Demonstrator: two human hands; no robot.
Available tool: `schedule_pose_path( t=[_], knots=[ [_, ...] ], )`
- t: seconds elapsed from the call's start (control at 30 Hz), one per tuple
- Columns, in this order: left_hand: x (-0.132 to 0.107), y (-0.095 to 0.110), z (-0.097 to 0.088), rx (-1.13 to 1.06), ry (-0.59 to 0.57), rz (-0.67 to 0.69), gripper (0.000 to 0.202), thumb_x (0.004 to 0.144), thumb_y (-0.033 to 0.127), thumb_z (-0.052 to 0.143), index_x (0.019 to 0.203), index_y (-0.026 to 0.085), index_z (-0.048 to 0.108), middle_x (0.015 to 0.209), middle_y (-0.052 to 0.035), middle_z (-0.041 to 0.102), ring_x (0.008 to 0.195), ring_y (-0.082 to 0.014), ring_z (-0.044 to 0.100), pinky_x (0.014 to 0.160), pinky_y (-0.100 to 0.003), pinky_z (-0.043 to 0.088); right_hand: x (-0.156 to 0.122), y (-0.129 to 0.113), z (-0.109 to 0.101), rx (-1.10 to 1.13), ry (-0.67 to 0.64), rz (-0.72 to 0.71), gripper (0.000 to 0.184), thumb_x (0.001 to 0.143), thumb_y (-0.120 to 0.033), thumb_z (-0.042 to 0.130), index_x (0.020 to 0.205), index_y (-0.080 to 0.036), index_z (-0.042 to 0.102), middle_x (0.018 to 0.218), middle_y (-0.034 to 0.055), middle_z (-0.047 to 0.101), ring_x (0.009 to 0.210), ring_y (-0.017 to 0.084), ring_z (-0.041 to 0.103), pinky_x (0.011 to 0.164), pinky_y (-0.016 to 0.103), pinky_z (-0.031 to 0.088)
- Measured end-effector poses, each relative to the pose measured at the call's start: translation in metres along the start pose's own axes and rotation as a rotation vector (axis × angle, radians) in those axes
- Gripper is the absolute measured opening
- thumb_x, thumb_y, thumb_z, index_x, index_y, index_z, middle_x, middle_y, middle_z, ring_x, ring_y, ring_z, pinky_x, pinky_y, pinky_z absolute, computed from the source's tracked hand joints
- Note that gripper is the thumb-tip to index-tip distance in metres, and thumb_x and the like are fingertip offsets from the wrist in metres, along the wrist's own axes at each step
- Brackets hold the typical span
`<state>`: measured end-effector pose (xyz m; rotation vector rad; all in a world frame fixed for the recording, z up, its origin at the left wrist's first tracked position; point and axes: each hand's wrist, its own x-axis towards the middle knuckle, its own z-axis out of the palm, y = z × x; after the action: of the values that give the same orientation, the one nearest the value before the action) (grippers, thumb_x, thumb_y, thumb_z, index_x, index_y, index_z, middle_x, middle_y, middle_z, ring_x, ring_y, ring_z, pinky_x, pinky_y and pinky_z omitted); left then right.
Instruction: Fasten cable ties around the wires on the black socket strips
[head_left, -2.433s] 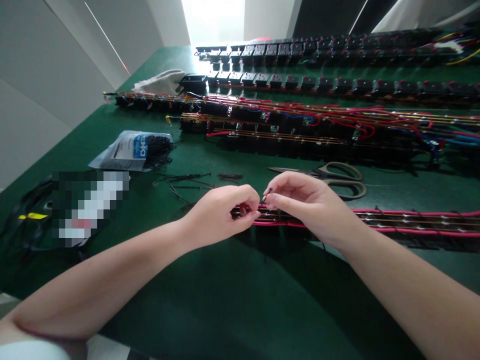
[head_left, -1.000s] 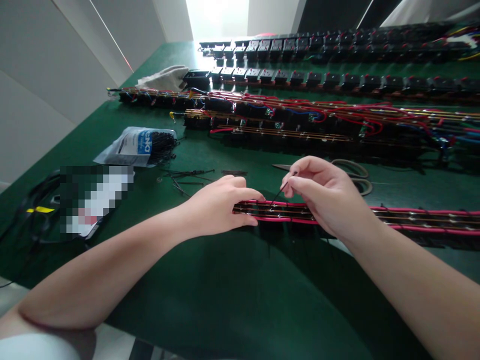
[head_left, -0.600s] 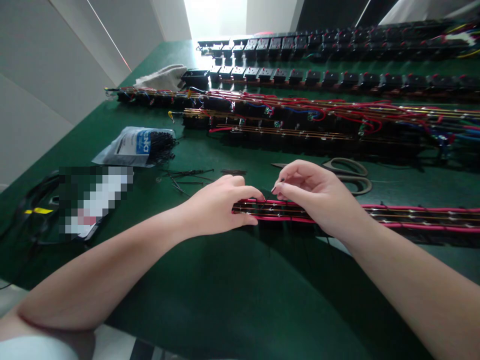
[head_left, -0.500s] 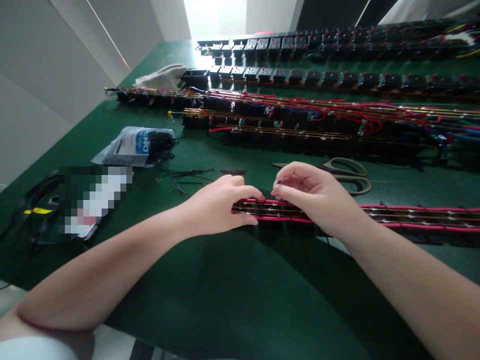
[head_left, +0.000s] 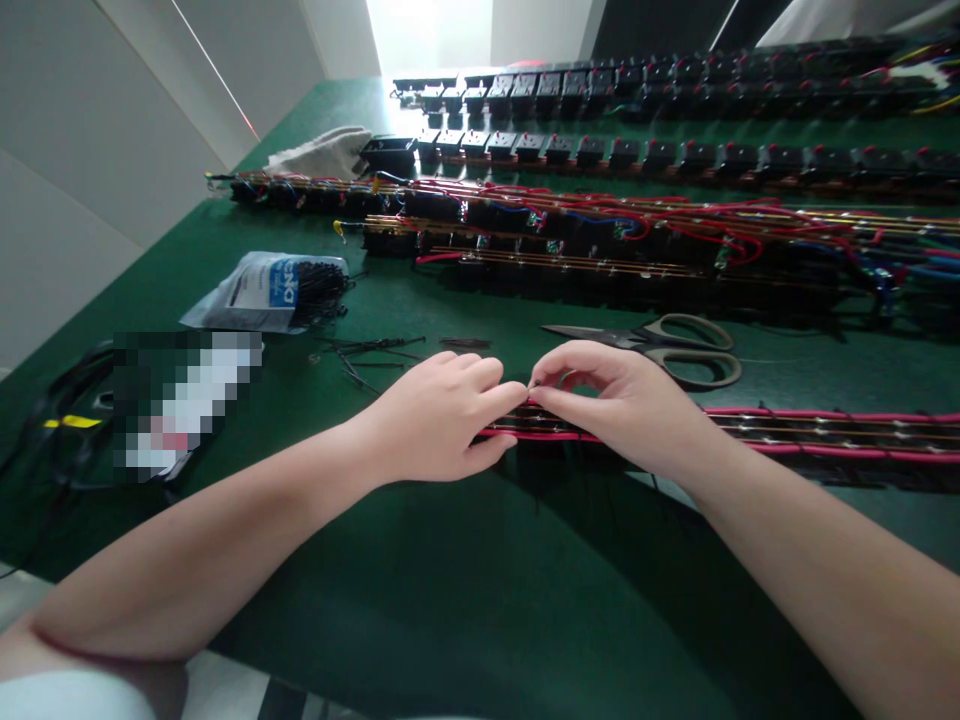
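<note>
A long dark strip [head_left: 840, 432] with red wires along both edges and brass-coloured rods between them lies across the green table. Black cable ties bind it at intervals. My left hand [head_left: 439, 420] grips its left end, thumb at the near edge and fingers over the far edge. At the strip's far edge, my right hand [head_left: 637, 400] pinches a small black cable tie, its fingertips meeting my left index finger. Most of that tie is hidden by the fingers. Scissors [head_left: 660, 340] lie just beyond my right hand, and several loose cable ties [head_left: 382, 347] lie beyond my left.
An opened bag of black cable ties [head_left: 262, 290] lies at the left. Nearer are a coiled black cable [head_left: 71, 440] and a partly blurred white item [head_left: 202, 400]. Wired assemblies [head_left: 600, 215] and rows of black modules [head_left: 697, 155] span the back, with a grey cloth [head_left: 319, 152] beside them.
My right hand has moved slightly left and down, bringing its pinched fingertips against my left index finger. My left hand's fingers have drawn closer over the strip's far edge.
</note>
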<state>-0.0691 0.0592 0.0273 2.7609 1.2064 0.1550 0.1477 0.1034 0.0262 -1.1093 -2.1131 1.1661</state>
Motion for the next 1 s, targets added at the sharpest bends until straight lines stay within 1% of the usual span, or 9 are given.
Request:
schedule_pose_path(
  t=[0.07, 0.13, 0.3, 0.47, 0.67, 0.83, 1.0],
  knots=[
    [0.0, 0.001, 0.001, 0.086, -0.003, 0.061, 0.032, 0.098, 0.034, 0.048, 0.122, 0.017, 0.06, 0.104, -0.0099, 0.064, 0.092, -0.0237, 0.061, 0.081, -0.038, 0.047, -0.001, -0.001, 0.0, -0.015, -0.007, -0.02, 0.007, 0.084, -0.03, 0.07, 0.083, -0.024, 0.073, 0.085, 0.0039, 0.072, 0.078, 0.022, 0.066, 0.07, 0.035, 0.055],
    [0.001, 0.001, 0.003, 0.102, -0.017, 0.072, 0.03, 0.096, 0.032, 0.048, 0.12, 0.016, 0.058, 0.105, -0.0093, 0.066, 0.091, -0.0231, 0.062, 0.079, -0.037, 0.047, -0.001, -0.002, 0.0, -0.026, -0.017, -0.035, 0.007, 0.083, -0.03, 0.07, 0.082, -0.024, 0.073, 0.085, 0.0044, 0.072, 0.078, 0.022, 0.066, 0.069, 0.035, 0.056],
    [0.004, 0.004, 0.01, 0.101, -0.011, 0.005, 0.024, 0.09, 0.03, 0.053, 0.11, 0.017, 0.057, 0.1, -0.0064, 0.065, 0.089, -0.0238, 0.063, 0.076, -0.035, 0.048, -0.001, -0.001, 0.0, -0.042, -0.018, -0.061, 0.006, 0.081, -0.028, 0.071, 0.077, -0.024, 0.073, 0.081, 0.0034, 0.07, 0.075, 0.021, 0.065, 0.067, 0.034, 0.054],
    [0.006, 0.004, 0.015, 0.113, -0.011, -0.038, 0.028, 0.092, 0.039, 0.059, 0.111, 0.018, 0.055, 0.101, -0.0064, 0.065, 0.092, -0.0238, 0.063, 0.075, -0.033, 0.048, -0.001, -0.001, 0.0, -0.052, -0.028, -0.069, 0.007, 0.081, -0.026, 0.071, 0.075, -0.023, 0.073, 0.079, 0.0028, 0.069, 0.073, 0.02, 0.065, 0.066, 0.033, 0.052],
    [0.006, 0.004, 0.015, 0.121, -0.005, -0.073, 0.033, 0.094, 0.047, 0.06, 0.11, 0.018, 0.055, 0.1, -0.0064, 0.065, 0.089, -0.0232, 0.064, 0.072, -0.032, 0.047, -0.002, -0.001, 0.0, -0.065, -0.056, -0.069, 0.007, 0.082, -0.026, 0.07, 0.076, -0.024, 0.073, 0.081, 0.0036, 0.07, 0.075, 0.02, 0.065, 0.067, 0.033, 0.052],
    [0.006, 0.005, 0.014, 0.108, -0.009, -0.063, 0.035, 0.096, 0.049, 0.055, 0.11, 0.017, 0.055, 0.1, -0.0069, 0.065, 0.089, -0.0238, 0.063, 0.071, -0.033, 0.047, -0.001, -0.001, -0.001, -0.062, -0.095, -0.118, 0.008, 0.083, -0.024, 0.068, 0.075, -0.024, 0.072, 0.081, 0.0028, 0.07, 0.075, 0.02, 0.065, 0.069, 0.034, 0.051],
    [0.005, 0.004, 0.014, 0.086, 0.011, -0.055, 0.039, 0.099, 0.055, 0.046, 0.111, 0.018, 0.055, 0.097, -0.0068, 0.064, 0.085, -0.0232, 0.062, 0.068, -0.033, 0.046, -0.002, 0.0, -0.002, -0.082, -0.13, -0.168, 0.006, 0.083, -0.027, 0.068, 0.079, -0.024, 0.072, 0.084, 0.0039, 0.071, 0.079, 0.022, 0.066, 0.073, 0.037, 0.052]
  ],
)
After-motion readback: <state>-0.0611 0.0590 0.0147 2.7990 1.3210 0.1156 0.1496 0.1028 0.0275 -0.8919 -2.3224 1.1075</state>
